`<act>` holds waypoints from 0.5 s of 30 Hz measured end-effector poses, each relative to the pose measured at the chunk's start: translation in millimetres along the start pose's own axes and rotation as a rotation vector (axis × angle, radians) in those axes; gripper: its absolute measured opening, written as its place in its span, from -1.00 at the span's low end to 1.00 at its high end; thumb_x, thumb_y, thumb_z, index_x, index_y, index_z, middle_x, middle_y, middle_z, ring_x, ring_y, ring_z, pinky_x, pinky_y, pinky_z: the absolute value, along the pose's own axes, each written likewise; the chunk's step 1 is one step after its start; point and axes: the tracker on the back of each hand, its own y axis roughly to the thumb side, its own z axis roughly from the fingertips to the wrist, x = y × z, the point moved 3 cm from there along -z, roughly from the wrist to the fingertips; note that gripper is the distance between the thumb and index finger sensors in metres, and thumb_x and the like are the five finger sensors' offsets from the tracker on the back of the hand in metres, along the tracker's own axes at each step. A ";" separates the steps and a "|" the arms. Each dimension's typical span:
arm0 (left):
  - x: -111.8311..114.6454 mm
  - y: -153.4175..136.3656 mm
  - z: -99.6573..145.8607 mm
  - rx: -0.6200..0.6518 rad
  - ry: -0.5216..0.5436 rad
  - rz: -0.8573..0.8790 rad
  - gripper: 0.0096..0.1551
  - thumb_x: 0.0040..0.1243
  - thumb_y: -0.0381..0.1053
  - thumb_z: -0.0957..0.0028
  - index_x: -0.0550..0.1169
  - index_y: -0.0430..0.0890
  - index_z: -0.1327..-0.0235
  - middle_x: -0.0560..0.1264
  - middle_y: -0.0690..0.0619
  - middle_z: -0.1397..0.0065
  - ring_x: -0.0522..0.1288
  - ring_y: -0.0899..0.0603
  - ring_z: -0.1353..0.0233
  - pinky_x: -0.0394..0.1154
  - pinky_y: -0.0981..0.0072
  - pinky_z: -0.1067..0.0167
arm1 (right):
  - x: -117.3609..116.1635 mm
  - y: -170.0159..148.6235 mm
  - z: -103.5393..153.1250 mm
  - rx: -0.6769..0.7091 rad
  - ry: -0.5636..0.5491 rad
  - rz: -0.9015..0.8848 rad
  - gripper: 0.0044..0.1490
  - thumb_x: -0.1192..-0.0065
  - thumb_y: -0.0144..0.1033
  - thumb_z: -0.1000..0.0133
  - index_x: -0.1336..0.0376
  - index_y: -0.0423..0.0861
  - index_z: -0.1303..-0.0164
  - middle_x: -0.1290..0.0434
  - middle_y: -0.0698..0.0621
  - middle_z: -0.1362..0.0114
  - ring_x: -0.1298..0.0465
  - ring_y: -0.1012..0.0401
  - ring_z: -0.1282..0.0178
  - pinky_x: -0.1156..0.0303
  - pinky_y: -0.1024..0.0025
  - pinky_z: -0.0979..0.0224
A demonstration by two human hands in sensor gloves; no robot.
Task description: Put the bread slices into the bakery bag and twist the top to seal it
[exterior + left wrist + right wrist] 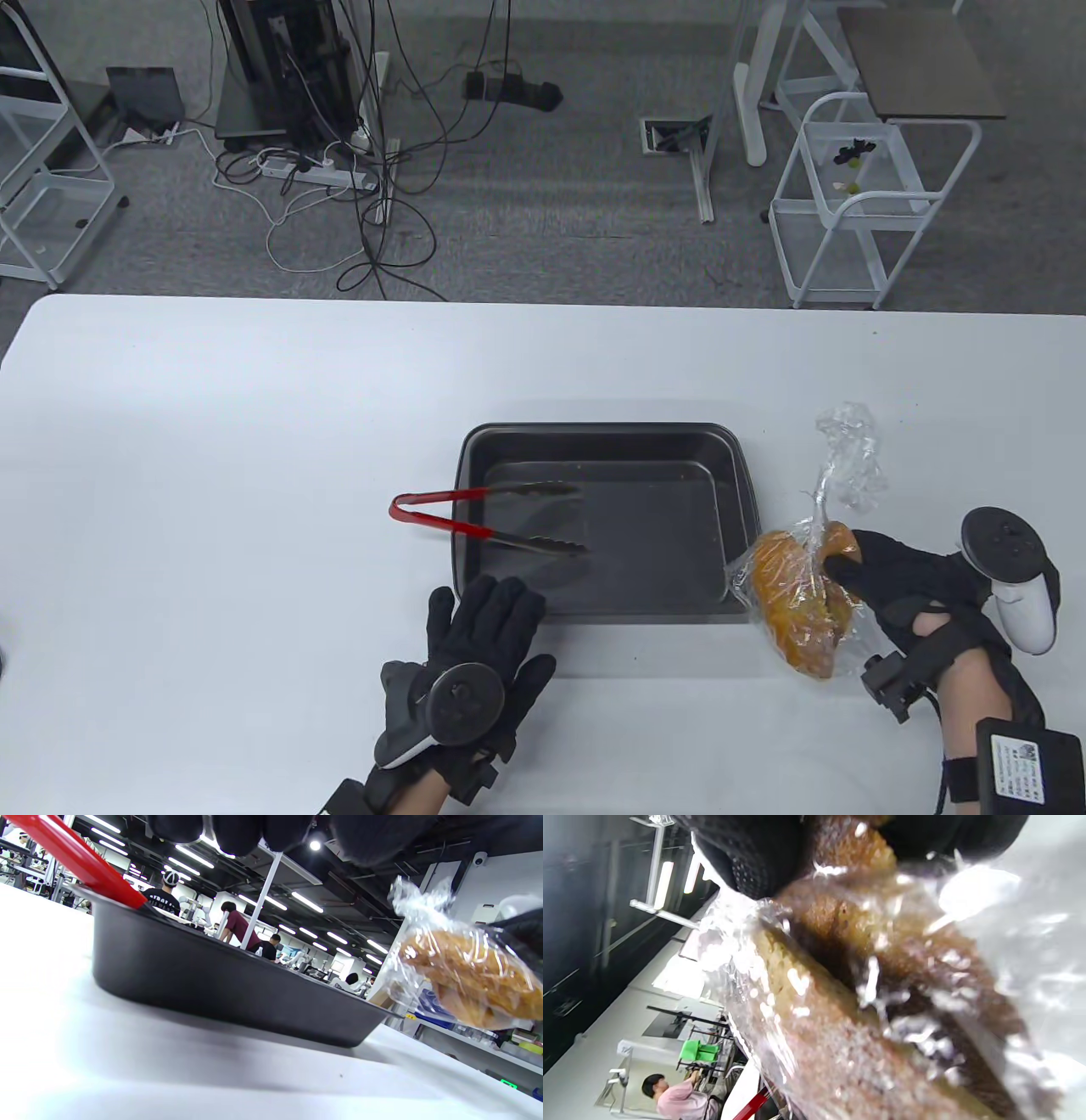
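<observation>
Crinkled clear bag [836,475]; spongy, perhaps crusted slices [793,598]

The white table [212,441] bears a dark baking tray [738,475].

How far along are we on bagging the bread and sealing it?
Nearly finished. Done: the bread slices sit inside the clear bakery bag, whose top looks twisted into a thin neck; the baking tray holds only the tongs. In hand: the right hand grips the filled bag beside the tray; the left hand rests flat on the table. Left: confirm the twist holds, then release.
</observation>
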 end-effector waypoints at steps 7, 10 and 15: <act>3.4 0.2 -1.3 -0.003 -0.018 -0.012 -0.16 0.14 0.32 -0.07 0.21 0.06 -0.58 0.16 -0.06 -0.72 0.13 -0.43 -0.70 -0.17 -0.50 -0.57 | 8.2 -72.0 -27.5 -0.153 0.106 -0.157 -0.17 -0.33 -0.33 -0.04 -0.23 -0.55 -0.39 -0.50 -0.47 -0.24 -0.61 -0.26 -0.04 -0.20 -0.38 -0.40; 6.8 1.9 -2.3 0.002 -0.033 -0.020 -0.16 0.14 0.32 -0.07 0.21 0.06 -0.58 0.16 -0.06 -0.72 0.14 -0.43 -0.70 -0.16 -0.50 -0.57 | 8.1 -92.9 -40.7 -0.226 0.104 -0.130 -0.15 -0.33 -0.34 -0.05 -0.20 -0.55 -0.42 -0.48 -0.48 -0.26 -0.59 -0.27 -0.05 -0.20 -0.37 -0.40; 11.7 2.2 -4.1 0.001 -0.053 -0.036 -0.16 0.14 0.33 -0.06 0.21 0.06 -0.58 0.16 -0.06 -0.72 0.14 -0.43 -0.70 -0.16 -0.50 -0.57 | 11.2 -98.4 -55.9 -0.293 0.017 0.038 -0.08 -0.38 -0.31 -0.06 -0.12 -0.50 -0.49 -0.39 -0.49 -0.35 -0.59 -0.25 -0.09 -0.27 -0.34 -0.34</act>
